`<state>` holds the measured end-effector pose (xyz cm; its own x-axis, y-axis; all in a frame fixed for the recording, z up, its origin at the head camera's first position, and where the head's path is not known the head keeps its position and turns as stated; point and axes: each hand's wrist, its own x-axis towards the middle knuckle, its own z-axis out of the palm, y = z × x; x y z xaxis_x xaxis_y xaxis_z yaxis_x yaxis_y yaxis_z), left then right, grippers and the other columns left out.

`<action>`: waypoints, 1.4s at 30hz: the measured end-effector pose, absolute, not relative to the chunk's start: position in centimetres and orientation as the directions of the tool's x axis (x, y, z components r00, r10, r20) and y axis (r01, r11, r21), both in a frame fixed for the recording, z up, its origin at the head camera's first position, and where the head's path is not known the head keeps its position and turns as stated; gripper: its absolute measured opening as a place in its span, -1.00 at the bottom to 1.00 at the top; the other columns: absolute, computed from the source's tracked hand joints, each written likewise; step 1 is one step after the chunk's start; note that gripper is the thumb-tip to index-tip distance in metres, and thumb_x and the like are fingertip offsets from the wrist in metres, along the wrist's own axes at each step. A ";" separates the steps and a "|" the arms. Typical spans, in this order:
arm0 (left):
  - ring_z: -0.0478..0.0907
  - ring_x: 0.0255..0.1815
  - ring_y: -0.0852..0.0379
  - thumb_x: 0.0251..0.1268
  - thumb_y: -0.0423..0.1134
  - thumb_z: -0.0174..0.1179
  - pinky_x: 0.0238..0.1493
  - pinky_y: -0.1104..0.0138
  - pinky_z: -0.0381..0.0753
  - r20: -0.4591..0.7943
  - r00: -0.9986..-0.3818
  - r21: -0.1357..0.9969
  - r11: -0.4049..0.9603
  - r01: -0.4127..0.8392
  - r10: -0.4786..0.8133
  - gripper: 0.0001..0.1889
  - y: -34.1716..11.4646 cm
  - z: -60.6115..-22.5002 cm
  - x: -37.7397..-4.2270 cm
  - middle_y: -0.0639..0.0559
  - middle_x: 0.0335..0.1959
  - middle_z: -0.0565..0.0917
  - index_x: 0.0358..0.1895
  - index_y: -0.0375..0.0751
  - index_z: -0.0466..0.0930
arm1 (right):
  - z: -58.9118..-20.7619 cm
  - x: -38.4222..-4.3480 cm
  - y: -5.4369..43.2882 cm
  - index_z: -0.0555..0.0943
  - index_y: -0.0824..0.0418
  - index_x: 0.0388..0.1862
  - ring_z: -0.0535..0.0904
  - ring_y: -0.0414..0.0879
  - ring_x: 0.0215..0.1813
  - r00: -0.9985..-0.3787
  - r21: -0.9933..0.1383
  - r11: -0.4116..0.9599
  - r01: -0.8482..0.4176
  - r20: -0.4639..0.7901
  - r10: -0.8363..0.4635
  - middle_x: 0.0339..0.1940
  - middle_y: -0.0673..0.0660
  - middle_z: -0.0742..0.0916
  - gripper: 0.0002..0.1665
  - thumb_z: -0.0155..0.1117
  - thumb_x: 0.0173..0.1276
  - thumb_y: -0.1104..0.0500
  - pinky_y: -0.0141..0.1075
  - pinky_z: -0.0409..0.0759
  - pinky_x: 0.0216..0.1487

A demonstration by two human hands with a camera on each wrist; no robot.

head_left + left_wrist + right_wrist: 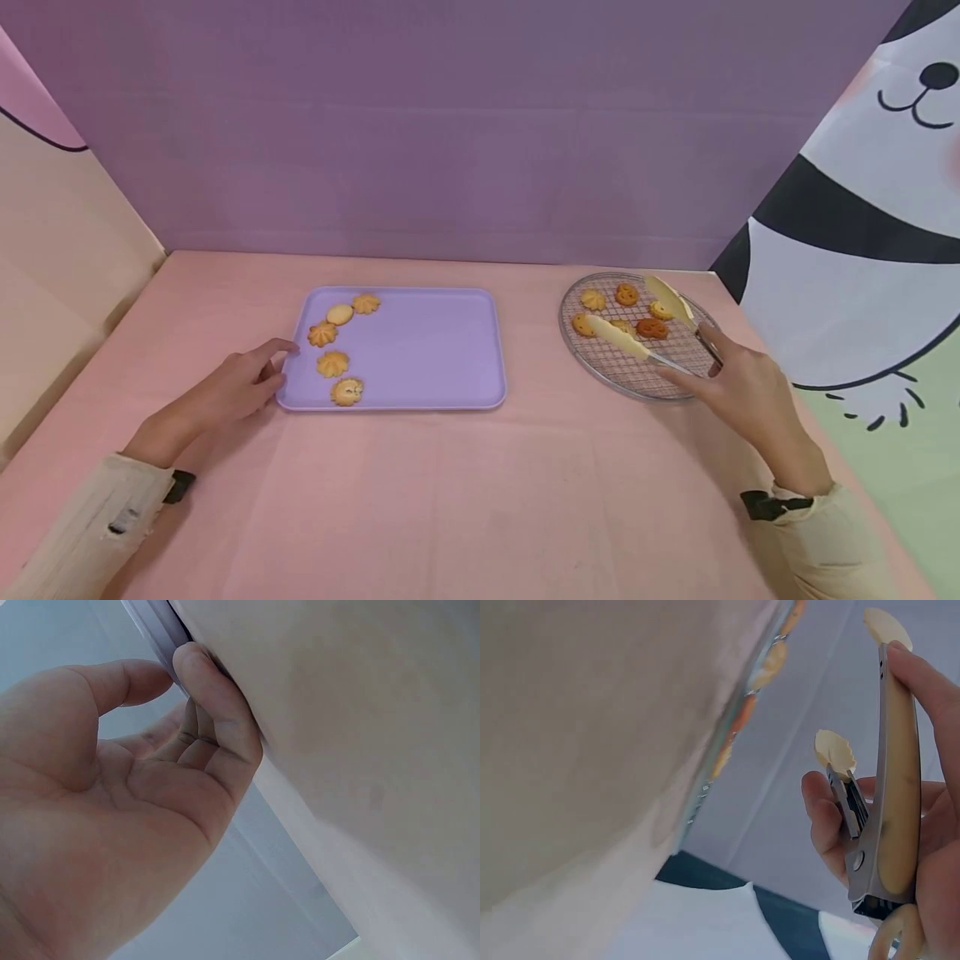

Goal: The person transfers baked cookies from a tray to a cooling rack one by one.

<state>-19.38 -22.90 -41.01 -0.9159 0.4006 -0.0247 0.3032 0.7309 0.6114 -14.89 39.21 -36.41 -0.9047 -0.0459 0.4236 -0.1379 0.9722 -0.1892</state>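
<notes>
Tray (420,350): lies flat on the left part of the surface (420,500). Five cookies (332,363) rest on it in a curved row along its left side; the middle and right side of the tray hold none.

Rack (615,362): round wire mesh, lying to the right of the tray and well apart from it. Six rack cookies (652,328) can be counted, some partly covered by the tongs (618,337).

Left hand (243,379): fingers relaxed, touching the left rim of the tray. No grip on the rim is visible.

Right hand (746,392): grasps the tongs over the rack. The tips stand spread; the right wrist view shows nothing between them and a gap separating them from the rack.

Progress, by judgement: the work appears near its midpoint. The five cookies on the tray look settled, laid out singly along one side. Those on the rack appear to be the part left to handle. No cookie is in transit, and the tongs have not yet closed on one.
</notes>
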 end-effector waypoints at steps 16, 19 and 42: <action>0.44 -0.52 0.14 0.44 -0.42 0.06 -0.48 0.37 0.44 -0.010 -0.912 0.606 0.728 0.320 0.410 -0.54 -23.0 -41.1 -19.4 0.00 -0.48 0.48 0.36 -0.38 0.28 | -36.4 -14.3 34.1 0.53 0.28 0.27 0.43 -0.08 -0.53 -0.861 -0.131 0.949 -0.287 0.470 -0.196 -0.50 0.13 0.62 -0.01 0.58 -0.02 -0.26 -0.25 0.33 -0.58; 0.43 -0.51 0.14 0.44 -0.41 0.07 -0.46 0.38 0.43 -0.006 -0.914 0.599 0.734 0.321 0.405 -0.54 -23.0 -41.1 -19.5 -0.01 -0.47 0.48 0.36 -0.37 0.29 | -36.6 -14.4 33.0 0.52 0.31 0.27 0.49 -0.08 -0.51 -0.839 -0.108 0.937 -0.333 0.488 -0.242 -0.50 0.14 0.64 0.01 0.61 -0.07 -0.23 -0.25 0.37 -0.57; 0.43 -0.54 0.14 0.43 -0.43 0.06 -0.49 0.38 0.42 -0.010 -0.912 0.609 0.726 0.319 0.410 -0.54 -23.1 -41.3 -19.6 0.01 -0.50 0.47 0.36 -0.36 0.29 | -36.1 -15.3 24.7 0.47 0.28 0.34 0.68 0.24 -0.01 -0.738 -0.009 0.830 -0.557 0.463 -0.491 0.09 0.33 0.70 0.08 0.49 0.00 -0.37 0.07 0.67 -0.22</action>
